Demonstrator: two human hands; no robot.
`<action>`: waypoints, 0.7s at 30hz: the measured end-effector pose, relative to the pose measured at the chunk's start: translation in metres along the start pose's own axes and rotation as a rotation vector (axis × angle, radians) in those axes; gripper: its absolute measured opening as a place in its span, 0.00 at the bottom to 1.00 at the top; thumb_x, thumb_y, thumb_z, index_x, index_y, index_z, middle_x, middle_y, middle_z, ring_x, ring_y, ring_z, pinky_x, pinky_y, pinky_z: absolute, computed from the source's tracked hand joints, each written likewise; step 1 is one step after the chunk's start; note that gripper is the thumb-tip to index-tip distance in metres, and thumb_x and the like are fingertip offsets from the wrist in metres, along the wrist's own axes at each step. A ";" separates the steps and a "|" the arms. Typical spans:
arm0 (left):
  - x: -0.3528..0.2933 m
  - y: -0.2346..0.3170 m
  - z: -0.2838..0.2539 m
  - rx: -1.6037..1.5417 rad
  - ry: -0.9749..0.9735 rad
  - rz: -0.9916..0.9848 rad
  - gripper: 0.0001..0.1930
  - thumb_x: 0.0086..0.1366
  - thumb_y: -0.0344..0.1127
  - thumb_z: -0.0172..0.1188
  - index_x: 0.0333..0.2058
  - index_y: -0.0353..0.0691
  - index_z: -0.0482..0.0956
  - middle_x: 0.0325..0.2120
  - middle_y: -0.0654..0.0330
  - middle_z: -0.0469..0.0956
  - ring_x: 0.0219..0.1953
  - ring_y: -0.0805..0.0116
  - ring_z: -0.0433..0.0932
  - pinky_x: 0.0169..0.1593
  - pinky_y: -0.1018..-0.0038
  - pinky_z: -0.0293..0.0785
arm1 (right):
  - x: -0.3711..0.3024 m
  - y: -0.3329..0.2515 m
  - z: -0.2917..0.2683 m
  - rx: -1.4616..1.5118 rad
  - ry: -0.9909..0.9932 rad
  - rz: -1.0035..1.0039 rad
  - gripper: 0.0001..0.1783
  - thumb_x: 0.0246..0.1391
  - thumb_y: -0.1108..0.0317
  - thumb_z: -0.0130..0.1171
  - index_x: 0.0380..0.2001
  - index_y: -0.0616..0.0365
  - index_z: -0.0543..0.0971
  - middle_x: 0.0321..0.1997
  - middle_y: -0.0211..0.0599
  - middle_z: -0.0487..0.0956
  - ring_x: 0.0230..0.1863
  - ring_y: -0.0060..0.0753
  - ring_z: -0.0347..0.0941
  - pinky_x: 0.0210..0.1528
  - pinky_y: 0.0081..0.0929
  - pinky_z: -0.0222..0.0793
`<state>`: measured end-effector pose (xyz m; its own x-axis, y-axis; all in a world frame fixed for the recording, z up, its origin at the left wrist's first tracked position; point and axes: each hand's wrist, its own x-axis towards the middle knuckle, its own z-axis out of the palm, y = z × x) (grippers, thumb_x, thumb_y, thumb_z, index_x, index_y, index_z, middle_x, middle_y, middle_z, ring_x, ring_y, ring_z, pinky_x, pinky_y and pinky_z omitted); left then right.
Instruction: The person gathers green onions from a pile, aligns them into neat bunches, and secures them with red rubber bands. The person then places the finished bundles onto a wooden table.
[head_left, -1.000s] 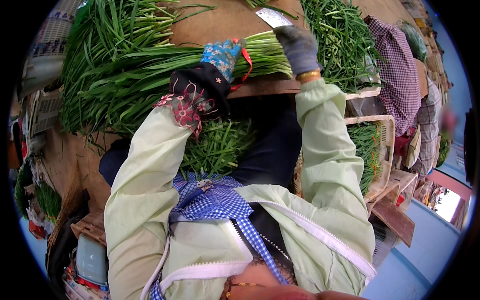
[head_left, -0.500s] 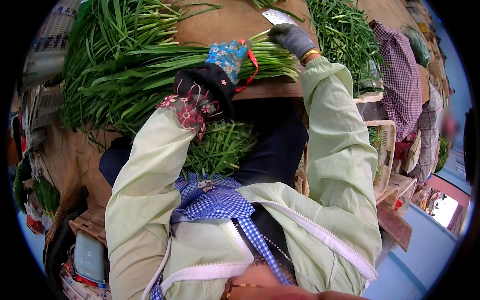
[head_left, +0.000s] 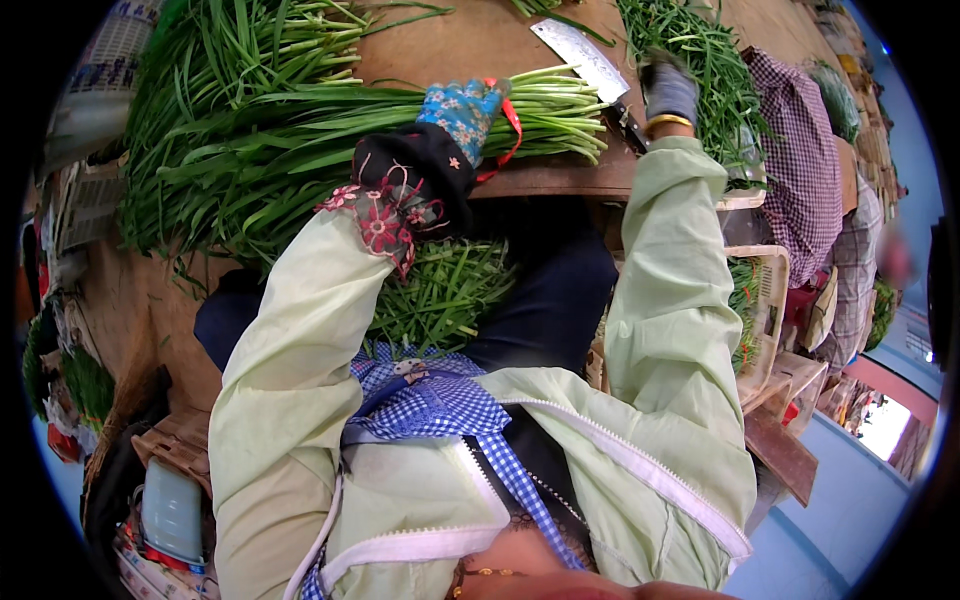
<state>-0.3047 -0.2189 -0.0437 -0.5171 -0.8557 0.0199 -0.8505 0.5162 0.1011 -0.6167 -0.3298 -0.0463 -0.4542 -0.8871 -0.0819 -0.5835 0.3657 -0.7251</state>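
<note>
Left fingers (head_left: 470, 93) around green bunch (head_left: 375, 112), long axis crosswise, pale stems (head_left: 562, 106) rightward.

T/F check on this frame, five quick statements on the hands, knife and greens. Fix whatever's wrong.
1. The left hand is closed around long green stalks. True.
2. The right hand wears a plain pink glove. False: its glove is grey.
3. A knife with a broad blade lies on the wooden surface. True.
4. The right hand is gripping the knife's handle. False: the hand is apart from it, to the handle's right.
5. A red strip hangs beside the left hand. True.
</note>
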 end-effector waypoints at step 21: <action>0.001 0.002 -0.002 -0.028 -0.055 -0.024 0.45 0.39 0.38 0.67 0.58 0.43 0.54 0.47 0.53 0.67 0.47 0.56 0.68 0.48 0.64 0.64 | -0.073 -0.077 0.040 -0.929 -0.496 -0.933 0.10 0.45 0.60 0.54 0.30 0.48 0.79 0.32 0.36 0.78 0.37 0.41 0.74 0.41 0.33 0.68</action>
<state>-0.3071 -0.2185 -0.0413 -0.5016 -0.8643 -0.0377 -0.8602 0.4936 0.1284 -0.5117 -0.3046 -0.0119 0.5088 -0.8376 -0.1989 -0.8485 -0.5270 0.0486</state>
